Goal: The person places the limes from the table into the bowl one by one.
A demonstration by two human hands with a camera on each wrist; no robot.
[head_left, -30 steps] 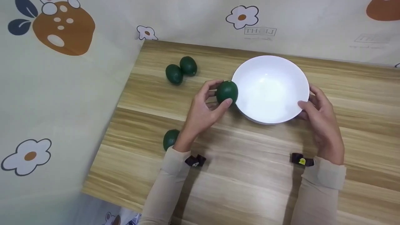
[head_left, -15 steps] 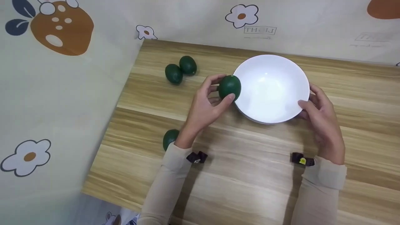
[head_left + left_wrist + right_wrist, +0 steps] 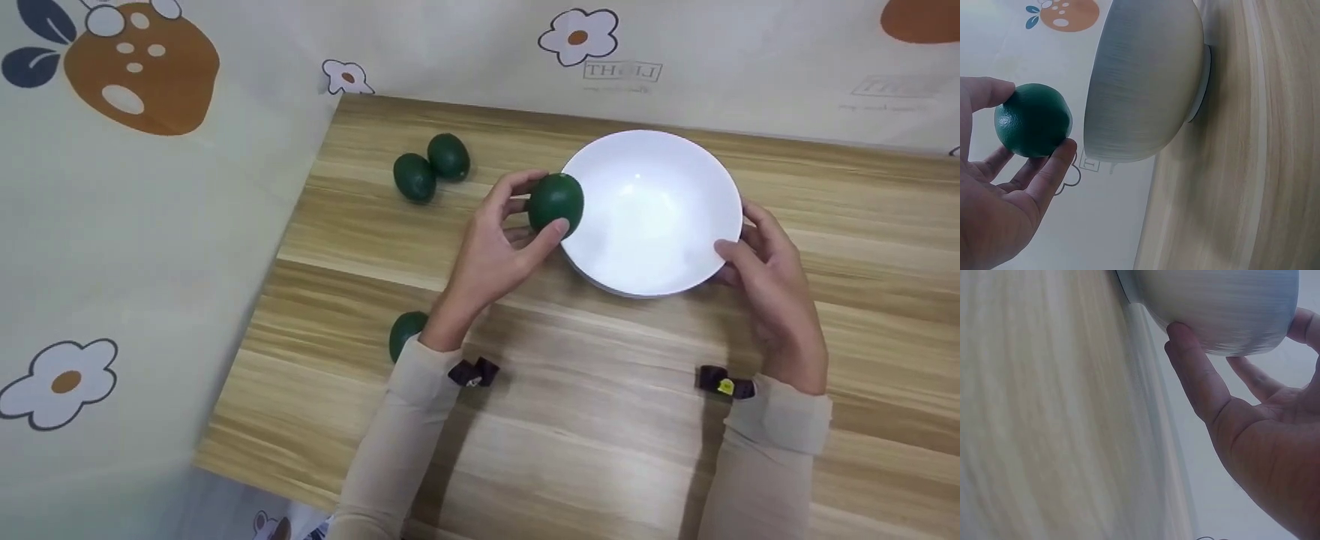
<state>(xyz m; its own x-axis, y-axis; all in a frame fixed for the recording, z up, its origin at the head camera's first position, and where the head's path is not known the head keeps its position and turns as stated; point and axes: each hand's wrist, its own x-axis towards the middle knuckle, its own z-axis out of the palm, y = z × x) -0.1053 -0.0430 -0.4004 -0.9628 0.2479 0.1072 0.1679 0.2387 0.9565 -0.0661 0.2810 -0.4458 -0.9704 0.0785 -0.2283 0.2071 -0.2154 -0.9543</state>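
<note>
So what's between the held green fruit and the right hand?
The white bowl, in the head view: the held green fruit overlaps its left rim there, and the right hand grips its right side.

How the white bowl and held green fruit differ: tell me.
The white bowl is wide and hollow; the green fruit is smaller and rounded. The bowl sits on the table; the fruit does not. Both are held: fruit by the left hand, bowl by the right hand.

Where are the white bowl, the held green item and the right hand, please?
White bowl (image 3: 651, 217): head view, bare inner bottom.
Held green item (image 3: 1033, 120): left wrist view, middle of its surface.
Right hand (image 3: 774, 285): head view, near the thumb's base.
</note>
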